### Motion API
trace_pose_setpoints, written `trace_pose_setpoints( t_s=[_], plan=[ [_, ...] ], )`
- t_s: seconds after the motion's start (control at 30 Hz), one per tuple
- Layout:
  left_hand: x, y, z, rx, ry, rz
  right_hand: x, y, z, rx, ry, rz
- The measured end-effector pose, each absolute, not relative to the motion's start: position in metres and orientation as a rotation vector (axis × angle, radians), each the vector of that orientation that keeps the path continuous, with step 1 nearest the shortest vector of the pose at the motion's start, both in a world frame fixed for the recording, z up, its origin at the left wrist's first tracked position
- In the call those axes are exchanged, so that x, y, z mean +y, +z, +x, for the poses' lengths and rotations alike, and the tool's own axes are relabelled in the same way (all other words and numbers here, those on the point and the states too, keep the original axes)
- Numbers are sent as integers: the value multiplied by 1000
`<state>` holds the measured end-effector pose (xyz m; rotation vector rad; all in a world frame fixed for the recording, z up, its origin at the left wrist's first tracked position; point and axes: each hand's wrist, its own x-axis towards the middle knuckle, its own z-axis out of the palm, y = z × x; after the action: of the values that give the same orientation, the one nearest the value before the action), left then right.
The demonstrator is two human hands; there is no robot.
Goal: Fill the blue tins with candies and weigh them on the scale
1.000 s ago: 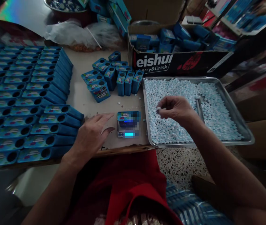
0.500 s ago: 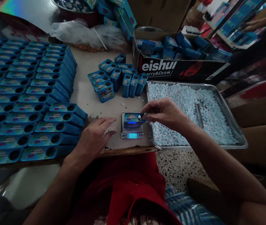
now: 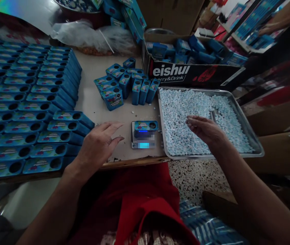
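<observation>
A blue candy box [image 3: 145, 126] with a round hole in its top stands on a small digital scale [image 3: 136, 144] with a lit display. To the left of the scale, my left hand [image 3: 97, 144] hovers above the table, open, thumb and fingers apart. Over the metal tray [image 3: 258, 149] of small pale blue and white candies [image 3: 183, 136] is my right hand [image 3: 203, 127]. Its fingertips are pinched together; whatever is between them is too small to make out. Partly hidden behind that hand, a metal scoop [image 3: 213, 116] lies in the candies.
Rows of blue boxes [image 3: 45, 136] fill the table's left side. A loose group of boxes [image 3: 124, 81] stands behind the scale. A black carton [image 3: 198, 74] of more boxes sits behind the tray. Another person's arm [image 3: 279, 22] shows at upper right.
My right hand has moved right, from the box's hole to above the tray. A white candy seen at the hole earlier no longer shows there. My left hand stays nearly in place.
</observation>
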<state>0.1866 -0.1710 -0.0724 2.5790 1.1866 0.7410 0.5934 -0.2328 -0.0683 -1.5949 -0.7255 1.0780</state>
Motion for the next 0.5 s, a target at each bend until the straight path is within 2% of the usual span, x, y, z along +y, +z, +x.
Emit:
trace_pose_setpoints(
  t_s=[0.13,0.23,0.33,0.5],
  plan=[
    [-173,-60,205,1195,699,2600,-252,-91,596,-970,988,-1801],
    [-175,-47,221,1163,678,2642,-259,-99,586,-1428,666,-1989],
    [-176,-39,235,1127,617,2690,-265,-99,574,-1777,318,-1998],
    [-174,-33,256,1067,522,2752,-274,-101,563,-1919,95,-2027]
  ],
)
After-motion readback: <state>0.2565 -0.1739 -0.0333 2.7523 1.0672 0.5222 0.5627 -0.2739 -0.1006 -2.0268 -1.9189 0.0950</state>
